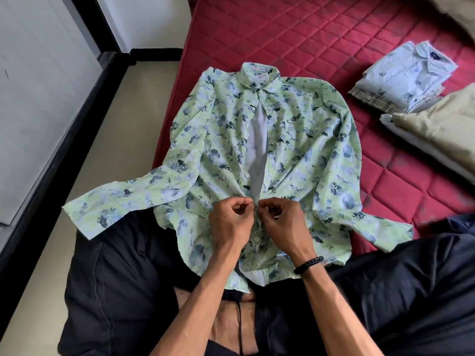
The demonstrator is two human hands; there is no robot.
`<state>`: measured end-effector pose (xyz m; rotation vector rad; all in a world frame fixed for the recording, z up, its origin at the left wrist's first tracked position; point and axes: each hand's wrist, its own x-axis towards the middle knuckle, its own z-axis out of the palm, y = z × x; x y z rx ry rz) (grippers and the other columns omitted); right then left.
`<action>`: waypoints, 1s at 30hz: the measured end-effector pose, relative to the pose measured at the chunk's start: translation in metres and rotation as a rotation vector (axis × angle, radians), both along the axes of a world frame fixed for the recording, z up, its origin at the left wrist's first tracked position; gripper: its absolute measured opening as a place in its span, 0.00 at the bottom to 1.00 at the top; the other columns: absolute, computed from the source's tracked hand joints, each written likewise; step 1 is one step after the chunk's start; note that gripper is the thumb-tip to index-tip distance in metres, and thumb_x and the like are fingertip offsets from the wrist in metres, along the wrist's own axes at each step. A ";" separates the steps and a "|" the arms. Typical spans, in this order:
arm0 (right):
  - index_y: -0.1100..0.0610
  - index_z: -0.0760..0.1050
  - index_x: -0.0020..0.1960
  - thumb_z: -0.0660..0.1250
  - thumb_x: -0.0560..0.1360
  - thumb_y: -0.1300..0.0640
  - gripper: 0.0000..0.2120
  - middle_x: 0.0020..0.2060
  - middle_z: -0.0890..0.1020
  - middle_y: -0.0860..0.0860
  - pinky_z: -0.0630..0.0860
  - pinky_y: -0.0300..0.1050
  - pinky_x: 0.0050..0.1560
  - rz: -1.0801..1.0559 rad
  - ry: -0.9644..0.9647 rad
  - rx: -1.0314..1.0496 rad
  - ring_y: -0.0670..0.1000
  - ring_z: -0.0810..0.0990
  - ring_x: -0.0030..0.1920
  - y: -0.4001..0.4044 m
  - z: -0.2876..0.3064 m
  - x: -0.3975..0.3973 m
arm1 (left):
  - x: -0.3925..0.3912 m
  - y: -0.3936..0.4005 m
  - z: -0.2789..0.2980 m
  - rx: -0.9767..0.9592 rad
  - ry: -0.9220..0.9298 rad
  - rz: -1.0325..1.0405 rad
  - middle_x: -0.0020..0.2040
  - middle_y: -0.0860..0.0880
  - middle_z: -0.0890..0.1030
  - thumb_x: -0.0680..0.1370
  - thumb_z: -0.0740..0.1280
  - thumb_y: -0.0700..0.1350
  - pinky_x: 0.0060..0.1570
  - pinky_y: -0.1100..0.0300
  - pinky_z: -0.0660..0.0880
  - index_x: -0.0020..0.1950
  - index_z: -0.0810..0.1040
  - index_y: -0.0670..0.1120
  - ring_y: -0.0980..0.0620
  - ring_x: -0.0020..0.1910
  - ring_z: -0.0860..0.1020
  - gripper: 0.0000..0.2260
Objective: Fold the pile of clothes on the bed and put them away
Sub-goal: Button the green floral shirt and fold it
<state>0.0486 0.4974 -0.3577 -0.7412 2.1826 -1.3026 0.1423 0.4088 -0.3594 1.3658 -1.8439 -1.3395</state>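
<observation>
Head view. Item: green floral shirt, long-sleeved, laid face up on the red quilted mattress of the bed, collar away from the person, hem hanging over the near edge onto the lap; the sleeve on the left side spreads past the mattress edge, the other lies on the mattress. Front placket fastened at the collar, gaping in the middle, white lining showing in the gap. Left hand: fingers curled, grip narrow, pinching the placket edge at mid-front. Right hand: fingers curled likewise, grip narrow, pinching the opposite placket edge; the two hands meet at the same spot, fingertips nearly touching. Black braided wristband on the right wrist. Stack of folded shirts: pale blue printed shirt on top, checked fabric beneath, on the mattress well apart from the floral shirt, far right. Olive pillow just beside the stack. Dark trousers on the person's legs. Pale floor at left.
</observation>
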 end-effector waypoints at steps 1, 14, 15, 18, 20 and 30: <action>0.52 0.85 0.48 0.72 0.78 0.59 0.04 0.32 0.85 0.50 0.81 0.55 0.35 0.002 0.011 0.003 0.55 0.83 0.33 0.000 -0.002 0.000 | 0.000 -0.001 -0.001 0.064 0.023 0.018 0.41 0.56 0.86 0.75 0.77 0.42 0.42 0.65 0.82 0.48 0.88 0.51 0.61 0.39 0.84 0.04; 0.59 0.86 0.46 0.76 0.77 0.53 0.08 0.36 0.86 0.60 0.80 0.54 0.39 -0.027 -0.364 -0.116 0.54 0.81 0.33 -0.001 0.002 -0.002 | 0.002 -0.003 0.005 0.416 0.248 0.092 0.40 0.48 0.87 0.77 0.74 0.34 0.32 0.70 0.76 0.53 0.86 0.42 0.63 0.29 0.80 0.07; 0.59 0.85 0.46 0.76 0.77 0.55 0.07 0.35 0.86 0.59 0.79 0.53 0.38 -0.042 -0.370 -0.124 0.53 0.81 0.32 -0.002 0.001 -0.002 | 0.002 -0.002 0.006 0.397 0.245 0.092 0.42 0.47 0.87 0.77 0.74 0.35 0.33 0.70 0.76 0.53 0.87 0.42 0.63 0.30 0.81 0.07; 0.63 0.83 0.48 0.73 0.79 0.59 0.06 0.34 0.83 0.57 0.78 0.49 0.36 -0.090 -0.464 -0.148 0.53 0.79 0.32 -0.003 -0.003 -0.002 | 0.000 0.000 0.007 0.378 0.236 0.107 0.41 0.49 0.87 0.76 0.75 0.36 0.34 0.69 0.76 0.52 0.87 0.44 0.63 0.31 0.81 0.06; 0.65 0.81 0.51 0.72 0.80 0.60 0.07 0.37 0.83 0.58 0.79 0.50 0.41 -0.109 -0.581 -0.196 0.56 0.79 0.36 -0.003 -0.006 -0.004 | 0.000 -0.001 0.006 0.356 0.212 0.120 0.41 0.50 0.87 0.76 0.75 0.37 0.35 0.66 0.78 0.51 0.88 0.45 0.63 0.31 0.81 0.06; 0.62 0.81 0.49 0.71 0.81 0.59 0.06 0.34 0.83 0.56 0.79 0.50 0.36 -0.067 -0.445 -0.160 0.52 0.78 0.32 -0.004 -0.005 -0.002 | -0.003 0.006 0.000 0.165 0.137 0.130 0.41 0.52 0.88 0.75 0.77 0.43 0.44 0.52 0.85 0.50 0.88 0.50 0.54 0.39 0.86 0.05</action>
